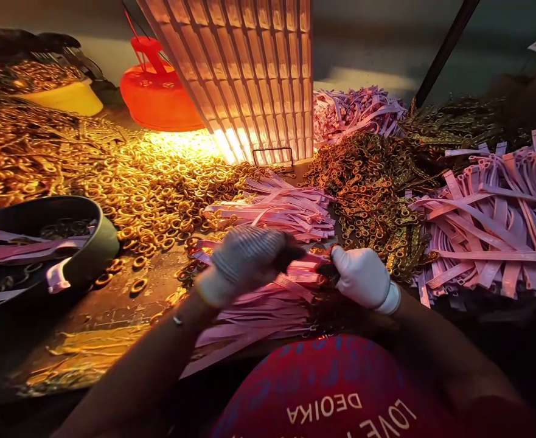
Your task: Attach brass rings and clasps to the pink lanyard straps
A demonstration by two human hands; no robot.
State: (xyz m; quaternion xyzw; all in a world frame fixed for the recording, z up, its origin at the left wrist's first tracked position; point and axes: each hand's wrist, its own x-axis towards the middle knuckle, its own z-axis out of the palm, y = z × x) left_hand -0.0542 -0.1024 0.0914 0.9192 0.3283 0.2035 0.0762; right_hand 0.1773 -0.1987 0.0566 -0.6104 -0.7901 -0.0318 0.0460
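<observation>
My left hand (249,258), in a grey striped glove with dark fingertips, is closed and blurred above the pink straps. Whatever it grips is hidden. Just right of it, my right hand (363,280) wears a white glove and has its dark-covered fingers pinched together on something small that I cannot make out. Between the two hands lie pink strap ends (311,263); whether either hand holds one is unclear. Flat pink straps (263,310) spread under and in front of my hands. Another bundle of pink straps (286,210) lies just beyond them.
Gold rings (171,201) heap on the left beneath an orange lamp (158,91) and a ribbed panel (254,67). A dark round tray (107,234) stands at left, a yellow tub (71,98) behind. Metal clasps (368,188) and more pink straps (496,225) pile up at right.
</observation>
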